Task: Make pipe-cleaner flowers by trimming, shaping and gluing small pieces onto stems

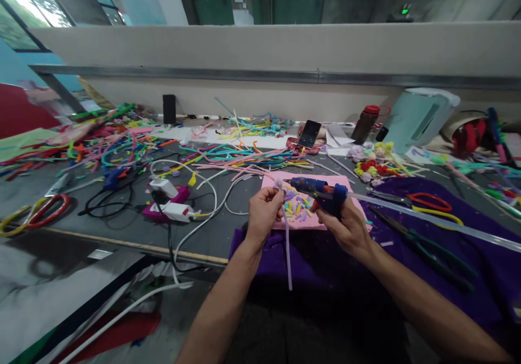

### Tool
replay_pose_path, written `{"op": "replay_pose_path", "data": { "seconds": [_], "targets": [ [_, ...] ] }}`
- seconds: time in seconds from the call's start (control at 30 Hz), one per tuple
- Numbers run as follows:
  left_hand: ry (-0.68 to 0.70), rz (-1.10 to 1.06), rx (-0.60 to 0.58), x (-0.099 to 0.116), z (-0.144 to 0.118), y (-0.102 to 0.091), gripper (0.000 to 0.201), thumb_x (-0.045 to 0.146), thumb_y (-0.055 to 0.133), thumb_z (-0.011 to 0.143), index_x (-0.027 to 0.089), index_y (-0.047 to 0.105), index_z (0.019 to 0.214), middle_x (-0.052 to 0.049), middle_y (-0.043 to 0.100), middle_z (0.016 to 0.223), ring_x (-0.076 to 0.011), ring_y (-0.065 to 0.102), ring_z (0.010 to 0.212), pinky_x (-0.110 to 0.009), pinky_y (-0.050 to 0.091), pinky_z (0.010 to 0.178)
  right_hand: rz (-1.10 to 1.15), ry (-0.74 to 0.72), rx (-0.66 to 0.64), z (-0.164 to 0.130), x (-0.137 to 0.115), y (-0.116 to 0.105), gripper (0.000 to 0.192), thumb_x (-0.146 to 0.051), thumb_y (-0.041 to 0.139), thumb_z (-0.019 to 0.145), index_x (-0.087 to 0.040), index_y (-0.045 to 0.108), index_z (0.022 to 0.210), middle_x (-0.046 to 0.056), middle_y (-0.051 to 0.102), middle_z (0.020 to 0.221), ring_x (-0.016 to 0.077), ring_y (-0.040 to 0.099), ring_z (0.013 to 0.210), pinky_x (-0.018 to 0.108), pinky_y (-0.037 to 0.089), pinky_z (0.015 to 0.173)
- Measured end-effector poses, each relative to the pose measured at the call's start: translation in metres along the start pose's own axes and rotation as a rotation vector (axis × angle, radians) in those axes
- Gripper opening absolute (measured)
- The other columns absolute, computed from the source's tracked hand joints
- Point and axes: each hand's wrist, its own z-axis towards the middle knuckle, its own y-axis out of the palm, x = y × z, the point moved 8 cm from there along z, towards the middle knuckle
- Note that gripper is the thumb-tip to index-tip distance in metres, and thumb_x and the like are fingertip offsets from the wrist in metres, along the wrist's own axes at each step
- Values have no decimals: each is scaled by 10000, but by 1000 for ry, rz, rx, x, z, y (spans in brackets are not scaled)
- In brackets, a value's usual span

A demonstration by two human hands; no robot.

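Centre of the frame, the right hand [345,228] is wrapping tight around a blue glue gun [321,193], its long axis running nearly level and its nozzle pointing left toward the other hand. The left hand [262,215] is pinching a lilac pipe cleaner [287,244] between closed fingertips, the stem hanging almost straight down with a small fuzzy tip at the top, just beside the nozzle. Both are hovering over a pink sheet [350,182] strewn with coloured scraps, lying on purple cloth [448,277]. Red-handled scissors [427,201] are sitting to the right, a white power strip [175,209] to the left
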Motion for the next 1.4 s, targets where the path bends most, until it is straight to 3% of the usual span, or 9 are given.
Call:
{"op": "replay_pose_path", "data": {
  "seconds": [0.2,0.53,0.8,1.03,1.4],
  "targets": [
    [10,-34,-28,-4,1,1,274,408,662,677,156,557,676,56,523,460,-44,406,321,-155,320,320,-44,51,9,-1,4,2,241,-390,524,802,-192,536,940,53,573,782,195,521,670,327,411,629],
    [10,-36,-42,-3,1,2,264,397,660,688,158,549,675,63,502,436,-46,392,311,-153,320,312,-78,5,25,-2,5,2,250,-380,499,825,-184,503,981,66,583,832,200,537,697,322,413,648],
    [-5,-44,-40,-6,2,2,274,404,667,673,156,551,665,64,501,436,-47,396,313,-150,310,306,-190,-14,61,-2,9,2,251,-393,485,823,-173,497,943,55,573,762,184,518,639,306,398,600],
    [-2,-38,-42,-4,2,3,269,386,666,679,148,544,647,69,472,406,-45,393,308,-147,303,311,-248,-101,75,-4,7,3,203,-384,472,837,-183,468,865,23,537,683,156,490,565,271,374,535],
    [-20,-76,-34,-4,2,2,285,394,678,663,141,547,654,62,505,448,-37,393,307,-148,298,308,-265,-200,40,-2,-5,6,164,-327,470,857,-171,495,899,51,564,756,167,525,627,268,392,559]
  ]
}}
